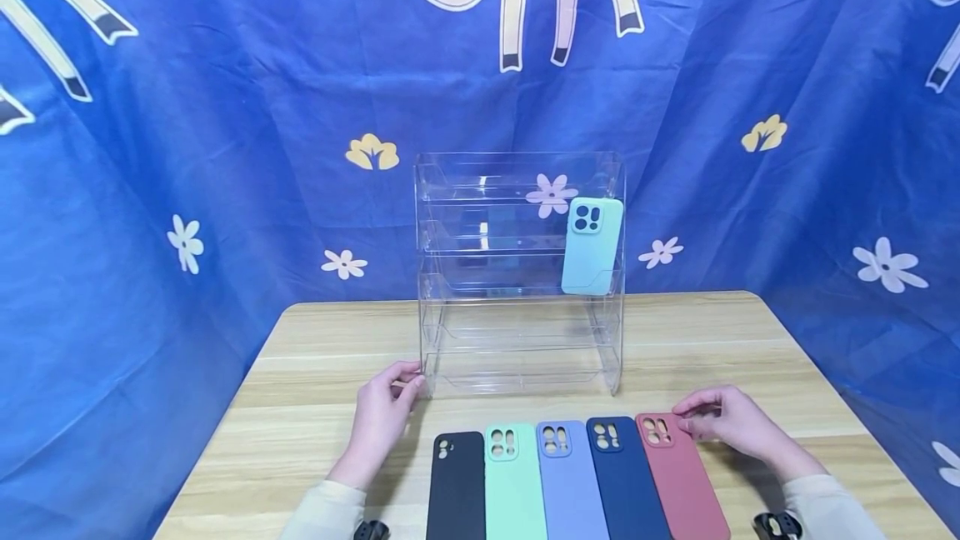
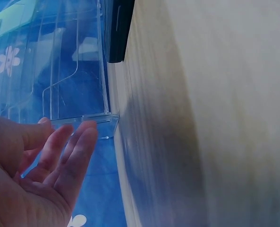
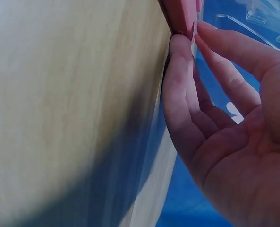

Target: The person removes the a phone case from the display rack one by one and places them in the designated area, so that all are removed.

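Note:
A clear acrylic display rack [image 1: 517,373] with stacked tiers stands on the table. My left hand [image 1: 386,407] touches the rack's lower left side edge; in the left wrist view the fingers [image 2: 85,137] lie fairly straight along it. A light turquoise phone case [image 1: 590,248] leans in the rack at the right. My right hand [image 1: 723,423] pinches the top right corner of a dusty red phone case [image 1: 684,473], which lies with its camera cutout toward the rack. To its left lie a navy case [image 1: 630,482], a lavender case [image 1: 572,486], a mint green case [image 1: 515,490] and a black case [image 1: 457,486].
The light wood table [image 1: 300,407] ends just behind the rack. A blue curtain [image 1: 247,148] with animal and flower prints hangs behind and on both sides. Dark straps with small devices [image 1: 777,525] sit at the wrists.

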`<state>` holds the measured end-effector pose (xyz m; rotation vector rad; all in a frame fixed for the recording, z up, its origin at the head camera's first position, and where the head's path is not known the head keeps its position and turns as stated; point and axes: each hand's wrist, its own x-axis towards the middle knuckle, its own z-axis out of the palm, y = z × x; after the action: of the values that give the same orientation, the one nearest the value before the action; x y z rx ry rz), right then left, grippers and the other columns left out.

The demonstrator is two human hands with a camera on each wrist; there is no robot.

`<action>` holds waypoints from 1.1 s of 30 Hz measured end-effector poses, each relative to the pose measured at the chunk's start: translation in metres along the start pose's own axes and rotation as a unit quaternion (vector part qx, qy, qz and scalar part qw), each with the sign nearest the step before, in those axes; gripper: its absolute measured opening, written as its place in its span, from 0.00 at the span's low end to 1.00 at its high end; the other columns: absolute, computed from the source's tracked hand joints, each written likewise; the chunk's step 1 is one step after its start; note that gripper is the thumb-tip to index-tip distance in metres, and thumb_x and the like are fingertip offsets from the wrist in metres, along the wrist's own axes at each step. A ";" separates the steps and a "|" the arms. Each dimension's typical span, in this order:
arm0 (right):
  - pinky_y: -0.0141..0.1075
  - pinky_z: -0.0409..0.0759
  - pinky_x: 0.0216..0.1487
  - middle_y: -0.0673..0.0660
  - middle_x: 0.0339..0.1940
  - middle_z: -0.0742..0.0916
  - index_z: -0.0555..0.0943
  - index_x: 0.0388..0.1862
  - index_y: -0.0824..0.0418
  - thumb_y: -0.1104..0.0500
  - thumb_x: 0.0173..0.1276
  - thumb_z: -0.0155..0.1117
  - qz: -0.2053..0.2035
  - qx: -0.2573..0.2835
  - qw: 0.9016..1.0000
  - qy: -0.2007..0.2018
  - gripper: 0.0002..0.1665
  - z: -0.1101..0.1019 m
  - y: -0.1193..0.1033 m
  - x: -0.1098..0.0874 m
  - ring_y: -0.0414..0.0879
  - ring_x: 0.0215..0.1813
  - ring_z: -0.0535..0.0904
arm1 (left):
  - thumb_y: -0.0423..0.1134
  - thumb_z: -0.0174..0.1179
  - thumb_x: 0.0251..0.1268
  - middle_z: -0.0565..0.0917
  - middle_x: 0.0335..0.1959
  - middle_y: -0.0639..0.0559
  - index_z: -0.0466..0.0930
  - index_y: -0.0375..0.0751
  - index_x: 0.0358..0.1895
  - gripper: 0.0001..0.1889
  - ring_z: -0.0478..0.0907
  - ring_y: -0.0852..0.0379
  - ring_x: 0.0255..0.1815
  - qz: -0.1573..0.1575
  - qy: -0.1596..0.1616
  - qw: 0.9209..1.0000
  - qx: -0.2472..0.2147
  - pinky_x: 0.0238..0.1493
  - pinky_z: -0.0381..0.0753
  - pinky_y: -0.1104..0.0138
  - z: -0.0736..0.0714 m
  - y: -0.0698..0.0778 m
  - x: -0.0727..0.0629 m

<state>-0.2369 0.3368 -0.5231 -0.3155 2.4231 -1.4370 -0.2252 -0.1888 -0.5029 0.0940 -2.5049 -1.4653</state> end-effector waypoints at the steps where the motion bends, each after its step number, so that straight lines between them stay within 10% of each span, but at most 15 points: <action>1: 0.37 0.92 0.38 0.64 0.41 0.91 0.85 0.50 0.74 0.65 0.66 0.71 -0.002 -0.004 1.000 -0.001 0.16 0.000 0.000 0.000 0.42 0.36 0.88 | 0.28 0.65 0.69 0.88 0.38 0.42 0.85 0.34 0.54 0.13 0.88 0.47 0.30 0.001 0.001 1.000 0.000 0.26 0.86 0.71 0.000 0.000 0.000; 10: 0.30 0.83 0.33 0.53 0.38 0.91 0.88 0.47 0.63 0.57 0.64 0.76 -0.033 -0.137 0.986 0.085 0.15 0.005 -0.024 0.010 0.36 0.34 0.83 | 0.29 0.65 0.69 0.87 0.37 0.42 0.85 0.34 0.54 0.12 0.88 0.44 0.31 0.002 0.006 1.000 0.005 0.26 0.86 0.71 0.000 -0.001 -0.001; 23: 0.25 0.86 0.38 0.60 0.49 0.90 0.84 0.61 0.58 0.57 0.69 0.74 -0.141 -0.135 0.942 0.271 0.22 0.008 -0.104 0.035 0.32 0.36 0.85 | 0.30 0.65 0.70 0.89 0.39 0.43 0.85 0.35 0.56 0.14 0.89 0.45 0.34 -0.010 -0.003 1.000 -0.003 0.29 0.89 0.68 0.000 -0.002 0.000; 33: 0.21 0.83 0.37 0.56 0.49 0.91 0.85 0.60 0.49 0.53 0.70 0.73 -0.195 -0.135 0.925 0.298 0.20 -0.017 -0.174 0.060 0.28 0.38 0.84 | 0.30 0.65 0.70 0.89 0.39 0.42 0.85 0.35 0.56 0.13 0.89 0.44 0.36 -0.011 -0.001 1.000 -0.006 0.32 0.90 0.67 0.000 -0.003 0.000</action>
<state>-0.2936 0.2478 -0.3714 -0.5059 3.2150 -1.5174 -0.2258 -0.1903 -0.5052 0.1181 -2.5029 -1.4895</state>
